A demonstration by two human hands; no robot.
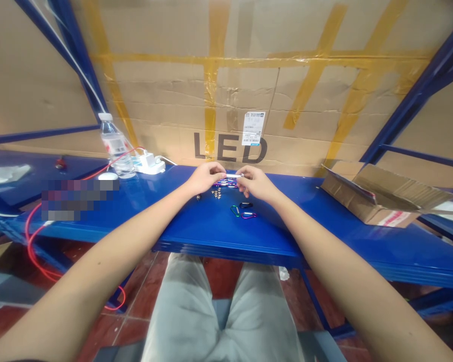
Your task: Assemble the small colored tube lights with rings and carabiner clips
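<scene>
Above the blue table (211,229), my left hand (207,177) pinches one end of a slim silvery rod (232,176). My right hand (257,182) has its thumb and forefinger closed on the other end, where a small shiny tip shows. Partly hidden under the hands lies a bunch of thin purple and silver rods (226,184). Several small brass-coloured pieces (216,192) are grouped just in front of them, and one darker small piece (198,197) sits apart to the left. Nearer me rest a green carabiner (234,211), a black carabiner (245,205) and a purple-pink carabiner (248,215).
An open cardboard box (366,203) stands on the right. To the left are a water bottle (118,148), a white power strip (149,163) and a red cable (32,241) hanging over the edge. A large taped carton (166,100) closes off the back.
</scene>
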